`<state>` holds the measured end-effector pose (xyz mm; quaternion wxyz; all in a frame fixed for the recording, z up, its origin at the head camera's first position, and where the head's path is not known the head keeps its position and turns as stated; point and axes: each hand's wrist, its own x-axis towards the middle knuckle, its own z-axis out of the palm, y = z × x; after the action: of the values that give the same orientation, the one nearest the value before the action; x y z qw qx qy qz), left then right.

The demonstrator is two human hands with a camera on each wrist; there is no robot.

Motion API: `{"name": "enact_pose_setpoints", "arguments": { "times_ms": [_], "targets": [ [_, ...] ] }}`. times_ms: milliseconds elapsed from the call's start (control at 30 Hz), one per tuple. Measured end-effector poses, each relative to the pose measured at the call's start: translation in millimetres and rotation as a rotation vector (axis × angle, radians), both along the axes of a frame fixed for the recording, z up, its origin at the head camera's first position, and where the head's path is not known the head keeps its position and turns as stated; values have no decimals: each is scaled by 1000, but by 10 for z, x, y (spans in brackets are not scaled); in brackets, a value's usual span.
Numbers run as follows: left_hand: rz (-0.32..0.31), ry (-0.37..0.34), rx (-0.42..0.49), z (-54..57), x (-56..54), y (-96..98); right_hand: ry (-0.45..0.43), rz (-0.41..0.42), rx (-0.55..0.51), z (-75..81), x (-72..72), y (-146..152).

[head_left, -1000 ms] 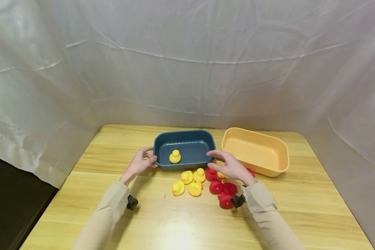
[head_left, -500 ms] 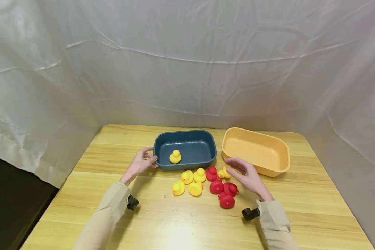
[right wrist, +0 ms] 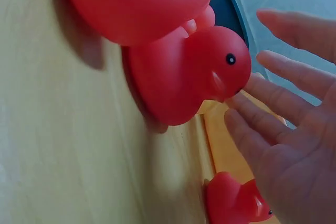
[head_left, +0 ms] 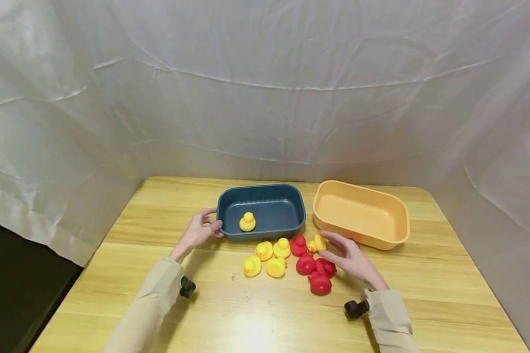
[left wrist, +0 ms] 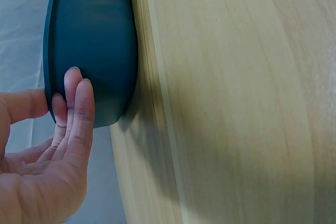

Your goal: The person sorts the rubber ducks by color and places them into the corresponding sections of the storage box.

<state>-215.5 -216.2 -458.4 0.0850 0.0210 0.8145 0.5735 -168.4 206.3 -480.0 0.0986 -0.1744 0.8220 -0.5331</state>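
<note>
One second on from reaching over the right end of the dark blue, rounded rectangular plastic tub [head_left: 276, 213], the right hand [head_left: 351, 257] is now hovering low around a yellow, smooth-skinned toy duck [head_left: 319, 243], thumb and fingers spreading apart and not closing; whether they are touching it I cannot tell, as a glossy red toy duck [right wrist: 184, 72] is blocking the right wrist view. The left hand [head_left: 198, 229] is staying put, pinching the blue tub's left end at the rim, fingers lying against the outer wall. So the work seems to be turning from the tub to this loose duck, which appears to be resting on the pale wooden counter [head_left: 212, 304], just in front of the light orange, rounded plastic tub [head_left: 362, 211]. Farther left, four more yellow ducks [head_left: 263, 250] are sitting in front of the blue tub; four red ducks [head_left: 306, 264] are clustering near the right hand. Inside the blue tub, one yellow duck [head_left: 247, 223] is sitting unchanged.
</note>
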Motion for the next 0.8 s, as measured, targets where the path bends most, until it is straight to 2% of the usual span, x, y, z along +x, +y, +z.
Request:
{"name": "enact_pose_setpoints", "arguments": {
  "times_ms": [133, 467, 800],
  "targets": [
    [0, 6, 6, 7, 6, 2, -9, 12, 34, -9, -5, -7],
    [-6, 9, 15, 9, 21, -7, 49, 74, 70, -83, -80, -32],
    [-8, 14, 12, 11, 19, -17, 72, 44, 69, -102, -104, -58]
  ]
}}
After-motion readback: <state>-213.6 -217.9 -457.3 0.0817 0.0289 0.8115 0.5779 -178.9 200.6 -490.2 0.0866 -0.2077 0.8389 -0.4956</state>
